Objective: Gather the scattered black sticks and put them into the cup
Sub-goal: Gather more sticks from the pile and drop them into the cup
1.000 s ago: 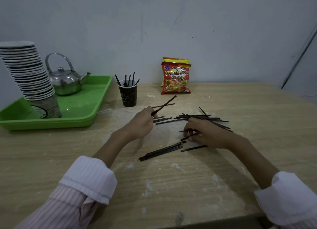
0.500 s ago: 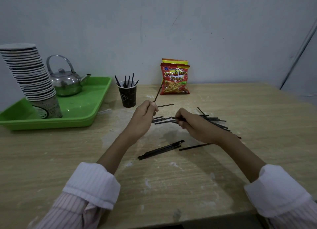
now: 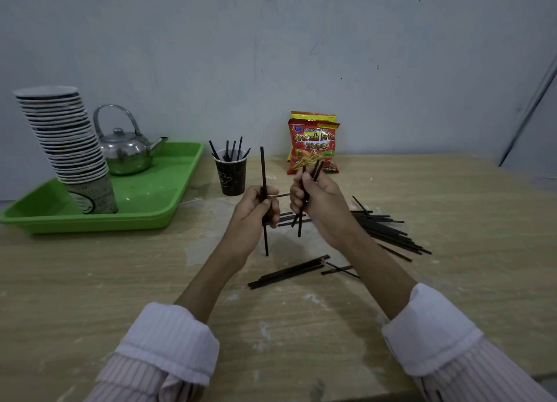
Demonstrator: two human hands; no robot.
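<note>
A black paper cup (image 3: 231,177) stands on the wooden table, several black sticks poking out of it. My left hand (image 3: 256,211) is raised above the table and grips one long black stick (image 3: 263,169) upright. Close beside it, my right hand (image 3: 318,202) holds a few black sticks (image 3: 301,220) upright. Both hands hover just in front of the cup. A heap of loose sticks (image 3: 388,231) lies on the table to the right, partly hidden by my right forearm. A smaller bundle of sticks (image 3: 289,272) lies nearer to me.
A green tray (image 3: 168,190) at the left carries a tall stack of paper cups (image 3: 69,148) and a metal kettle (image 3: 126,151). A red snack bag (image 3: 313,145) leans against the wall behind the cup. The table's (image 3: 90,281) front edge runs below my sleeves.
Both hands have lifted off the table and come together. The left hand's stick has swung from slanted to upright. The right hand has picked up a few sticks from the pile.
</note>
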